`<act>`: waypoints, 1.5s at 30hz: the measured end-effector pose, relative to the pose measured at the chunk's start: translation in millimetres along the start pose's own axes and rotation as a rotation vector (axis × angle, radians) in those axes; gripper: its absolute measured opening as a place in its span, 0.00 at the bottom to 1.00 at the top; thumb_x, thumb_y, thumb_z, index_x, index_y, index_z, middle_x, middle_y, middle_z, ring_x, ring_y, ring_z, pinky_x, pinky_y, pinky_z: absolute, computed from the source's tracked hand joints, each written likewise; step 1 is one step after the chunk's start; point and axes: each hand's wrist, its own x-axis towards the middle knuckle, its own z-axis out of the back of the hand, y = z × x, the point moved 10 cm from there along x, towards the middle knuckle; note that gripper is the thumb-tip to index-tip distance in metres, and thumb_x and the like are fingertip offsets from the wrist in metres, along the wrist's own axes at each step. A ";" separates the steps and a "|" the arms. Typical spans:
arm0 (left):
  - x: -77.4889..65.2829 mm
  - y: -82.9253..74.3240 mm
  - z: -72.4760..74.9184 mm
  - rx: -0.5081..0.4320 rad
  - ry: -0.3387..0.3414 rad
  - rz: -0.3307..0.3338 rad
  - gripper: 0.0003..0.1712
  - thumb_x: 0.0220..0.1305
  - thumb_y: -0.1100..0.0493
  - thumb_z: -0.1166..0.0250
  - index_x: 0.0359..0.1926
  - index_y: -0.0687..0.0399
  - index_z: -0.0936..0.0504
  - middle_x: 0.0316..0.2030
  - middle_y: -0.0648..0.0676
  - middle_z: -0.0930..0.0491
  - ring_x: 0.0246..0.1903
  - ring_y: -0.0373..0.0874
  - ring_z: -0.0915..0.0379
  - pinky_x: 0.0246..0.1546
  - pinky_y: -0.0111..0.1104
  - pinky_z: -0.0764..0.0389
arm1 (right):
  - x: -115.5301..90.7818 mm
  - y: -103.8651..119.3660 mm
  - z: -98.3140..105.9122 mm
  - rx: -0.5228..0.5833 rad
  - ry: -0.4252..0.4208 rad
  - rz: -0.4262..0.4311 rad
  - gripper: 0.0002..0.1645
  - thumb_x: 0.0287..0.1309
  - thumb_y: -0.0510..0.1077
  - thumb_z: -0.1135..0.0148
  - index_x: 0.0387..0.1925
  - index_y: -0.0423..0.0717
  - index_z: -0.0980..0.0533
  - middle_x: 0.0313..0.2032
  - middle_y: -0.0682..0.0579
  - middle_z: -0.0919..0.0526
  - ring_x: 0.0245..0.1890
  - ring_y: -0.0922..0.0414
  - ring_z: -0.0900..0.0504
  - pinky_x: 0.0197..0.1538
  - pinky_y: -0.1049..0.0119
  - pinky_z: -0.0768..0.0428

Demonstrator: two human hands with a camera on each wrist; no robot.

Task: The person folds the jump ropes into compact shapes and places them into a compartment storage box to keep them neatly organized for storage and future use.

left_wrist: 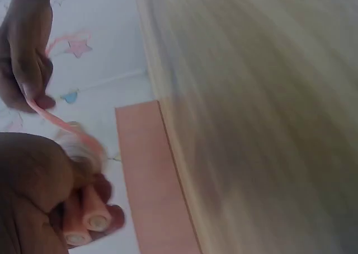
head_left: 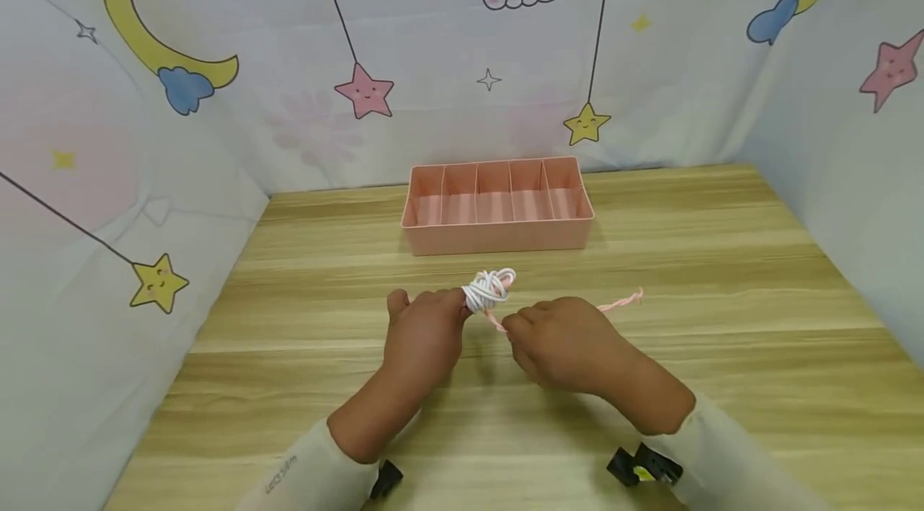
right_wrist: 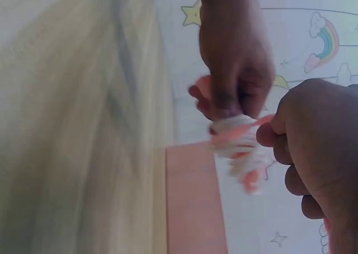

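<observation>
My left hand (head_left: 426, 334) grips the two pink handles (left_wrist: 94, 215) of a jump rope, whose white cord (head_left: 488, 289) is wound in a bundle just past the fingers. In the left wrist view the round pale ends of the handles stick out of the fist. My right hand (head_left: 566, 342), close on the right, pinches a thin pink string (left_wrist: 53, 118) that runs taut to the bundle and lies across the white loops. A twisted loose end of the string (head_left: 621, 302) pokes out beyond the right hand. The bundle looks blurred in both wrist views.
Behind the hands, a pink tray (head_left: 498, 237) with several compartments stands on the wooden table (head_left: 303, 254). A white cloth (head_left: 433, 30) printed with stars and moons hangs at the back and both sides. Black straps (head_left: 642, 464) show at the wrists.
</observation>
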 end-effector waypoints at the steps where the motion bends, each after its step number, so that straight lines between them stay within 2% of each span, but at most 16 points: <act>1: -0.8 -5.8 -1.4 0.039 0.023 -0.034 0.10 0.64 0.52 0.29 0.30 0.45 0.22 0.22 0.45 0.23 0.22 0.42 0.32 0.39 0.45 0.43 | 1.9 -0.8 2.6 -0.025 0.001 0.014 0.06 0.59 0.43 0.35 0.31 0.47 0.25 0.20 0.58 0.25 0.18 0.60 0.27 0.22 0.64 0.28; 4: -5.1 -23.3 -4.8 0.106 0.080 -0.164 0.13 0.64 0.49 0.30 0.28 0.45 0.25 0.19 0.43 0.29 0.22 0.40 0.38 0.39 0.43 0.43 | 5.0 -7.0 8.0 -0.065 0.020 0.035 0.08 0.62 0.46 0.31 0.34 0.48 0.22 0.24 0.58 0.22 0.22 0.59 0.23 0.27 0.63 0.24; 7: -10.6 -37.5 -4.0 0.121 0.086 -0.328 0.15 0.64 0.50 0.30 0.27 0.45 0.28 0.20 0.42 0.31 0.24 0.40 0.40 0.42 0.43 0.42 | 4.6 -18.9 10.8 -0.042 0.025 0.030 0.09 0.62 0.50 0.28 0.39 0.51 0.17 0.25 0.59 0.21 0.24 0.59 0.22 0.28 0.64 0.24; 10: -16.6 -44.9 2.2 0.052 0.039 -0.480 0.13 0.65 0.50 0.31 0.29 0.43 0.27 0.25 0.40 0.27 0.28 0.38 0.35 0.43 0.45 0.43 | 1.6 -33.8 10.7 0.030 0.020 -0.005 0.09 0.67 0.53 0.34 0.43 0.56 0.14 0.25 0.61 0.23 0.24 0.62 0.24 0.27 0.65 0.26; 13: -21.3 -44.6 13.6 -0.103 -0.038 -0.569 0.08 0.66 0.49 0.32 0.35 0.42 0.22 0.32 0.38 0.21 0.35 0.37 0.28 0.42 0.46 0.44 | -4.0 -46.3 4.1 0.120 0.019 -0.055 0.20 0.76 0.60 0.48 0.49 0.57 0.14 0.27 0.62 0.20 0.24 0.64 0.24 0.27 0.65 0.26; 15: -22.7 -39.4 22.1 -0.213 -0.105 -0.572 0.05 0.65 0.52 0.31 0.39 0.42 0.20 0.36 0.38 0.18 0.38 0.38 0.25 0.42 0.47 0.46 | -9.2 -52.4 -0.8 0.169 0.010 -0.103 0.29 0.78 0.64 0.59 0.51 0.56 0.14 0.31 0.62 0.16 0.27 0.64 0.20 0.29 0.64 0.23; 17: -22.4 -31.1 28.8 -0.296 -0.169 -0.526 0.07 0.64 0.55 0.30 0.42 0.43 0.18 0.37 0.40 0.16 0.38 0.39 0.24 0.41 0.48 0.46 | -14.3 -52.8 -5.2 0.193 -0.004 -0.135 0.34 0.78 0.64 0.64 0.53 0.53 0.15 0.37 0.59 0.12 0.32 0.61 0.15 0.32 0.60 0.19; 19: -19.9 -19.8 32.7 -0.358 -0.223 -0.429 0.07 0.63 0.58 0.30 0.42 0.45 0.18 0.36 0.42 0.17 0.38 0.41 0.24 0.41 0.49 0.48 | -17.3 -48.1 -8.1 0.178 -0.011 -0.153 0.29 0.79 0.62 0.58 0.52 0.50 0.16 0.38 0.57 0.11 0.35 0.59 0.13 0.33 0.59 0.18; 22: -14.8 -2.1 33.2 -0.377 -0.263 -0.232 0.05 0.64 0.59 0.30 0.40 0.46 0.17 0.36 0.43 0.16 0.36 0.42 0.23 0.41 0.49 0.50 | -16.8 -33.4 -12.8 0.128 0.014 -0.147 0.17 0.76 0.51 0.44 0.53 0.44 0.20 0.37 0.54 0.11 0.32 0.57 0.13 0.30 0.59 0.18; 24: -12.3 8.2 30.4 -0.354 -0.260 -0.103 0.05 0.64 0.60 0.29 0.39 0.45 0.16 0.34 0.44 0.15 0.34 0.42 0.23 0.41 0.50 0.50 | -13.7 -23.7 -14.6 0.086 0.043 -0.146 0.14 0.69 0.45 0.36 0.51 0.42 0.21 0.33 0.55 0.12 0.27 0.58 0.15 0.27 0.60 0.20; 26: -11.0 13.4 26.4 -0.277 -0.236 -0.011 0.05 0.64 0.60 0.29 0.39 0.44 0.16 0.33 0.44 0.15 0.31 0.42 0.24 0.42 0.50 0.48 | -10.5 -15.0 -14.7 0.058 0.063 -0.140 0.15 0.64 0.41 0.34 0.50 0.40 0.20 0.32 0.55 0.13 0.25 0.59 0.17 0.25 0.62 0.21; 29: -10.8 10.9 18.0 -0.105 -0.174 0.038 0.05 0.64 0.57 0.28 0.38 0.43 0.17 0.28 0.45 0.16 0.28 0.43 0.25 0.42 0.49 0.44 | -4.1 -2.6 -9.4 -0.006 0.068 -0.099 0.10 0.60 0.39 0.33 0.43 0.40 0.19 0.26 0.56 0.16 0.21 0.60 0.20 0.24 0.64 0.24; 33: -14.2 -7.2 5.8 0.108 -0.070 -0.043 0.09 0.63 0.53 0.28 0.32 0.46 0.22 0.23 0.46 0.23 0.25 0.44 0.29 0.41 0.47 0.41 | 4.4 9.2 -0.3 -0.108 0.064 -0.002 0.07 0.62 0.42 0.31 0.34 0.45 0.22 0.23 0.57 0.21 0.22 0.59 0.24 0.28 0.65 0.24; 37: -17.6 -24.2 -3.3 0.130 0.023 -0.213 0.13 0.62 0.52 0.29 0.28 0.45 0.27 0.23 0.43 0.26 0.26 0.41 0.34 0.42 0.44 0.41 | 6.6 2.3 12.3 -0.076 0.036 0.029 0.09 0.62 0.47 0.28 0.33 0.49 0.21 0.25 0.58 0.22 0.26 0.59 0.24 0.32 0.65 0.24; 40: -19.7 -30.4 -0.8 0.065 0.025 -0.349 0.13 0.63 0.52 0.29 0.29 0.44 0.26 0.25 0.41 0.25 0.28 0.40 0.34 0.43 0.44 0.42 | 2.9 -17.3 24.3 0.102 -0.036 -0.019 0.05 0.58 0.46 0.26 0.35 0.52 0.16 0.26 0.60 0.21 0.28 0.62 0.23 0.33 0.65 0.23; 45: -25.8 -34.4 14.4 -0.060 -0.079 -0.523 0.06 0.66 0.51 0.31 0.36 0.42 0.21 0.33 0.38 0.19 0.36 0.38 0.25 0.44 0.46 0.42 | -4.5 -40.4 26.9 0.507 -0.095 -0.066 0.04 0.62 0.39 0.29 0.39 0.49 0.13 0.32 0.61 0.16 0.31 0.65 0.21 0.36 0.67 0.23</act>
